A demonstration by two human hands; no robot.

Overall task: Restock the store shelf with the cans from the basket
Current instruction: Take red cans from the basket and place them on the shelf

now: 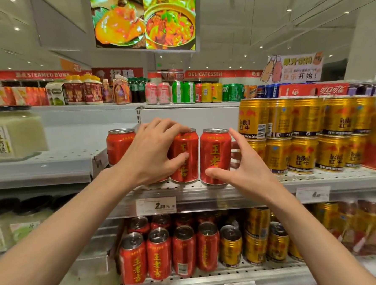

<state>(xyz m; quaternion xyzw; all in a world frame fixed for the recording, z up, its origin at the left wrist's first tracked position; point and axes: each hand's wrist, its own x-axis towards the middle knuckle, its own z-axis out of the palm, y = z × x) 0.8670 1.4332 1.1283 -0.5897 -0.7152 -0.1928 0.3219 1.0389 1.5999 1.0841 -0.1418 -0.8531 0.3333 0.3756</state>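
**Reaching to the red cans on the middle shelf**

Stretching forward from the lower corners of the view, both bare forearms meet at the shelf [207, 186]. The left hand [153, 152] is wrapped over the middle red can [184, 157]: fingers curl across its top rim, the thumb presses its front, so the hand is closed on it. That can stands upright on the shelf, just beside the right red can [215, 156]. The right hand [247, 167] is spread wide, thumb tip touching the lower front of the right can, index finger raised beside its top edge; the other fingers lie behind the can, so a firm hold cannot be told. A third red can [120, 145] stands behind the left hand, at the left. Gold cans [303, 135] are stacked two high to the right. A price tag [156, 206] hangs on the shelf edge below. More red cans [167, 253] fill the lower shelf.
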